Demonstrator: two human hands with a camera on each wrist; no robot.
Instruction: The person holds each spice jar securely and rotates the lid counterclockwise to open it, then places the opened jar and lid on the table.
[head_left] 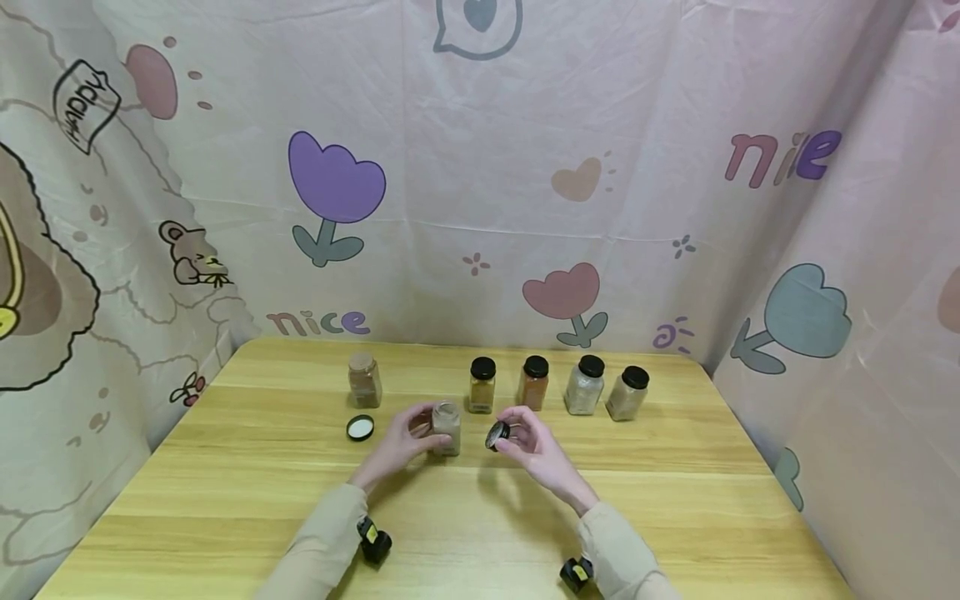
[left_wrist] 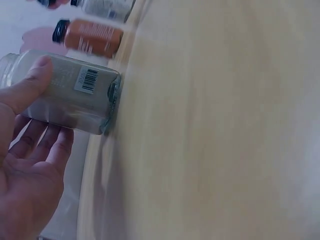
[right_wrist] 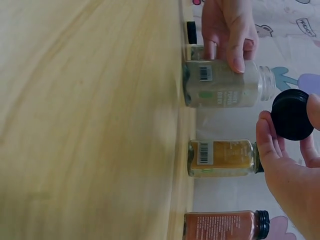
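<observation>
Fingers of left hand partly hide open jar.

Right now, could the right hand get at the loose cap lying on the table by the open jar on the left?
Probably not easily: the right hand already holds a black lid, and the left hand gripping the jar sits between it and the loose cap.

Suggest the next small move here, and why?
Probably set the cap flat on the table beside the jar. The right hand pinches the cap clear of the jar's open mouth, the left hand grips the jar upright, and another uncapped jar already has its cap lying nearby.
</observation>
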